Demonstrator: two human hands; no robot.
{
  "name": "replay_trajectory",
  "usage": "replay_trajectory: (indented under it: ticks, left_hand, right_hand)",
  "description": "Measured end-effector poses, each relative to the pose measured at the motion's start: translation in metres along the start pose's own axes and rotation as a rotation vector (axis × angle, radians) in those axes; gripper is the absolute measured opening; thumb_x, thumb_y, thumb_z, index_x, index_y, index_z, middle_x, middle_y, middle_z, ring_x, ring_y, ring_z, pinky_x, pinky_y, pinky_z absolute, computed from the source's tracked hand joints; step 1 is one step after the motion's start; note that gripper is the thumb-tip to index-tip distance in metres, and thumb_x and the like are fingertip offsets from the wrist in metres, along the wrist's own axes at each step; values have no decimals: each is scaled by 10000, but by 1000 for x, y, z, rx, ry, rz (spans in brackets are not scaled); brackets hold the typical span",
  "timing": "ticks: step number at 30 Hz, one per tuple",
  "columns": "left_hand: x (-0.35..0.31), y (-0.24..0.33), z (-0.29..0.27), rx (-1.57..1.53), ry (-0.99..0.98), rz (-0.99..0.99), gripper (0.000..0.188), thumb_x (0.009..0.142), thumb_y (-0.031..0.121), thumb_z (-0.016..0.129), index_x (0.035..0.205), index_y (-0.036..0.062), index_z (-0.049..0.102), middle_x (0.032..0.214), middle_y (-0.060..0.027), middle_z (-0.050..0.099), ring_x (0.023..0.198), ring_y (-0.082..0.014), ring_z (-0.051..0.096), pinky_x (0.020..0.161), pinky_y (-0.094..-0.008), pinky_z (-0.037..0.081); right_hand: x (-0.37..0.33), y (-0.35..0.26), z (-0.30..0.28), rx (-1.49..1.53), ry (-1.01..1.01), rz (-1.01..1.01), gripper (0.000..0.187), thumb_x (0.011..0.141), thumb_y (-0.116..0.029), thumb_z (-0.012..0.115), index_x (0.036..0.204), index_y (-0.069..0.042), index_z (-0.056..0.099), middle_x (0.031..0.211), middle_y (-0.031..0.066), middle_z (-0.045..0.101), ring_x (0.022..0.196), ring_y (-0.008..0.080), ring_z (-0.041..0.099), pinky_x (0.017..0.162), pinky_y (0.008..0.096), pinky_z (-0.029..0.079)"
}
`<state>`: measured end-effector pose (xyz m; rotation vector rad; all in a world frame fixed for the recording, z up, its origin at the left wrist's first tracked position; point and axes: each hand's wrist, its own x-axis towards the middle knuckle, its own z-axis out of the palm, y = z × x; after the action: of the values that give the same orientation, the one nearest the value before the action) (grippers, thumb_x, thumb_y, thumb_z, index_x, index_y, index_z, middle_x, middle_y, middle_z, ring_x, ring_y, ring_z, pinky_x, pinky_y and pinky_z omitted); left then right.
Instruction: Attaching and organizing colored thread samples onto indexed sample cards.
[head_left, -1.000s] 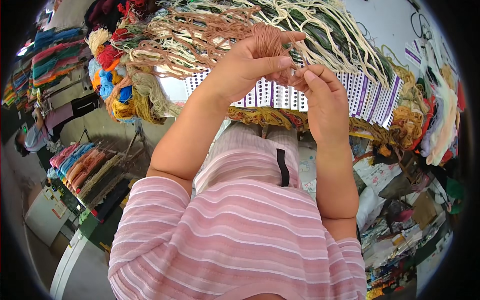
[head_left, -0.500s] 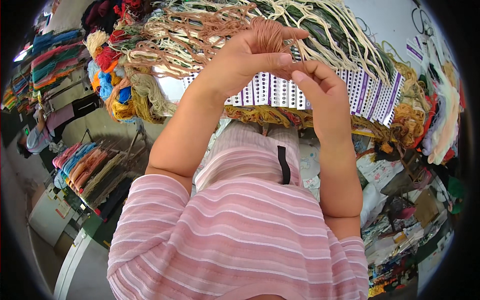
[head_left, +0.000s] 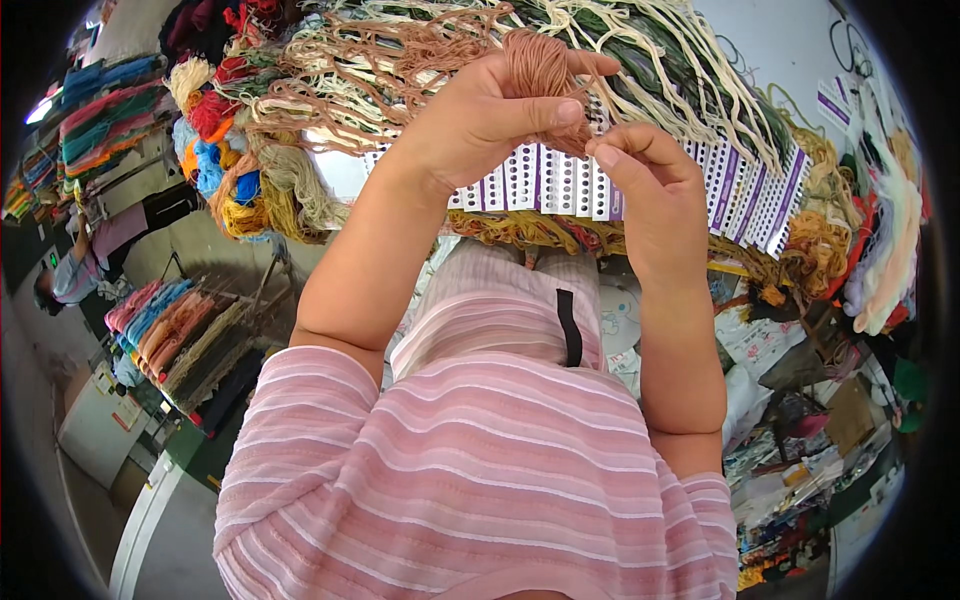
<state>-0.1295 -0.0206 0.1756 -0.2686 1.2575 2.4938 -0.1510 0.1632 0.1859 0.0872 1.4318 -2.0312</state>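
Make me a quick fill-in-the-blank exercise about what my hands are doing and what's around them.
1. The left hand has brown yarn looped around its ____.
2. The right hand brings its index fingertip close to the tip of its ____.
3. The white cards carry bands coloured ____.
4. The striped shirt is white and ____.

Missing words: fingers; thumb; purple; pink.
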Motion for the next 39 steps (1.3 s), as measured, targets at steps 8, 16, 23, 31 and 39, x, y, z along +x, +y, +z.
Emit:
replay_trajectory:
  ticks: [8, 16, 23, 31, 39]
  left_hand:
    - [8, 6, -1, 23, -86, 84, 562, 794, 119, 617, 1278, -104, 436, 1085, -146, 619, 957, -188, 606, 808, -298, 475]
    - [4, 3, -92, 310, -340, -7, 468, 897, 209, 534, 1273, -62, 462, 484, 65, 387, 378, -44, 349, 376, -214, 307]
    - [-90, 103, -275, -34, 1038, -170, 74, 956, 160, 522, 956, 90, 547, 551, 88, 283, 411, -48, 227, 395, -190, 274]
    - [-33, 45, -170, 612, 891, 36, 334, 875, 365, 564, 903, 38, 626, 826, -75, 637, 691, -151, 598, 638, -296, 493]
    - [121, -236, -14, 117, 504, -508, 206, 849, 189, 646, 965, 20, 671, 567, -6, 475, 433, -108, 400, 411, -286, 302]
  right_hand:
    - [3, -9, -3, -33, -36, -60, 122, 837, -26, 632, 952, 13, 649, 829, 35, 637, 769, 88, 567, 724, 213, 440]
    - [-2, -24, -109, 122, 11, 119, 163, 899, -70, 544, 1045, -16, 591, 730, 31, 586, 644, 82, 524, 577, 212, 407]
    - [-98, -103, -516, 327, 596, 26, 265, 960, -109, 422, 1195, -17, 502, 645, -17, 326, 543, 104, 303, 450, 217, 242]
    - [-85, -148, -511, -165, 1020, -103, 362, 967, -120, 364, 1296, 8, 445, 603, -49, 279, 486, 67, 312, 527, 217, 408]
    - [59, 95, -221, -535, 350, 247, 248, 849, -204, 630, 1007, -22, 689, 754, -1, 625, 620, 67, 511, 580, 221, 412]
